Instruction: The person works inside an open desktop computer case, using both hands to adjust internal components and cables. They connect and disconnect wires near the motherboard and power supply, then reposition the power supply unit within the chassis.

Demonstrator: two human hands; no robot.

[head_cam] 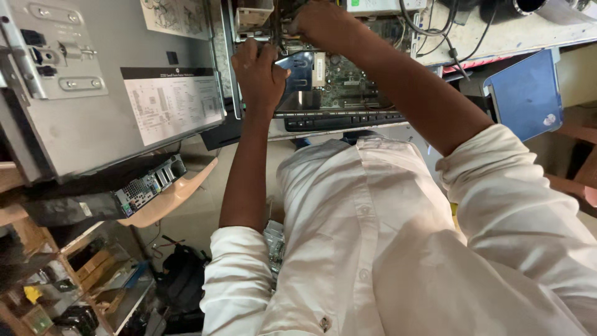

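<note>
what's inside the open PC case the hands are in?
Inside the open case: a green motherboard and a blue shroud. The left hand and right hand cover the parts beneath them; what the fingers grip is hidden.

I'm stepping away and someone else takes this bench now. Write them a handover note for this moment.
Left hand: resting on the near edge of the open grey metal desktop computer case, fingers curled; I can't tell if it grips anything.
Right hand: reaching deep into the case above the green circuit board; fingertips hidden.
Nearby: grey case side panel to the left, black keyboard at the bench edge, blue laptop to the right.
Done: case open.
Left: panel is off.
</note>
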